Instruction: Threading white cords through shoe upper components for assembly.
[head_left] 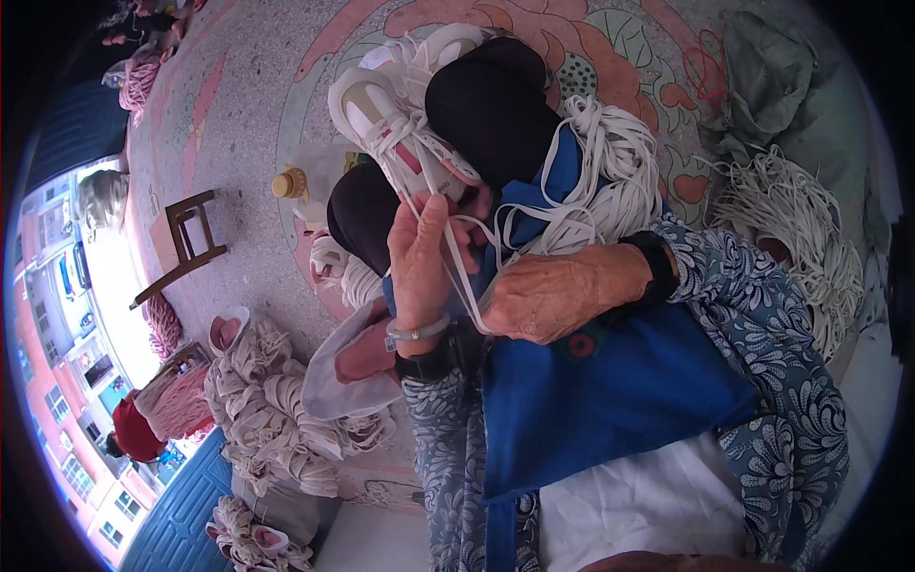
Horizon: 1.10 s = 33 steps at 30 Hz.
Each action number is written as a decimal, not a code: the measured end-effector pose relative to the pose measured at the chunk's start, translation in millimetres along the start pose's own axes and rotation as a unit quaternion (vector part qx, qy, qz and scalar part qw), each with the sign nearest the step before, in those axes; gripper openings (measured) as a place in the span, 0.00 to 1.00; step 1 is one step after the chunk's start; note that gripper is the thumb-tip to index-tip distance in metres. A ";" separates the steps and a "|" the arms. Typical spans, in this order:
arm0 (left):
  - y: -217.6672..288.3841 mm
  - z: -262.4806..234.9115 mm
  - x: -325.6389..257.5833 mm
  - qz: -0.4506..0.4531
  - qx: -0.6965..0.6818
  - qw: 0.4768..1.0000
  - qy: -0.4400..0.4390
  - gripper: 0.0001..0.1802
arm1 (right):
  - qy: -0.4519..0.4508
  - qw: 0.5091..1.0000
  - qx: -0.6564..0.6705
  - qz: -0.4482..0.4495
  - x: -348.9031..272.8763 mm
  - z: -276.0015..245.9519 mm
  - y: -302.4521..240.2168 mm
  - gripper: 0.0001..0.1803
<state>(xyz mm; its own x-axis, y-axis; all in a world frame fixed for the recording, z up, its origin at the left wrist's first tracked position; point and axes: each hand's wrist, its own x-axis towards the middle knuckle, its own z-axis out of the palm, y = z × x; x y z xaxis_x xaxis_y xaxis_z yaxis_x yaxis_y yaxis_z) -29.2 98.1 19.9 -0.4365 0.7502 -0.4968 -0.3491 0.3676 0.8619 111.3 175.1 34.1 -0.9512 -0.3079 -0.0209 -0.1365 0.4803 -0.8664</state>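
A white and pink sneaker [400, 133] rests on my knees over a blue apron [610, 381], its sole facing up and away. My left hand [419, 262] holds the shoe near its laces, thumb up against it. My right hand [558, 296] pinches a flat white shoelace [464, 276] that runs up to the sneaker. A bundle of white laces [610, 172] lies across my right knee, just beyond the right hand. Both wrists wear dark bands, and the sleeves are blue with a white pattern.
A heap of white and pink sneakers [276, 410] lies on the floor at lower left, with more at the bottom edge. Another pile of white laces [791, 219] sits at right beside grey cloth [772, 76]. A small wooden stool [191, 238] and a yellow-capped bottle [291, 181] stand at left.
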 end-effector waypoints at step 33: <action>-2.8 -31.3 -50.8 0.034 0.009 0.999 0.022 0.09 | 0.386 0.897 -0.128 0.173 43.0 -48.5 86.3 0.13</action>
<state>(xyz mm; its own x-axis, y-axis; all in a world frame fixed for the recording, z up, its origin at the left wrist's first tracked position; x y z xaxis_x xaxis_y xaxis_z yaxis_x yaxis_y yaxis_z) -32.1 41.7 39.6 -0.4939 0.7492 -0.4413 -0.3034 0.3271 0.8950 45.2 243.2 -17.4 -0.8431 0.5099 0.1706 0.2397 0.6404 -0.7297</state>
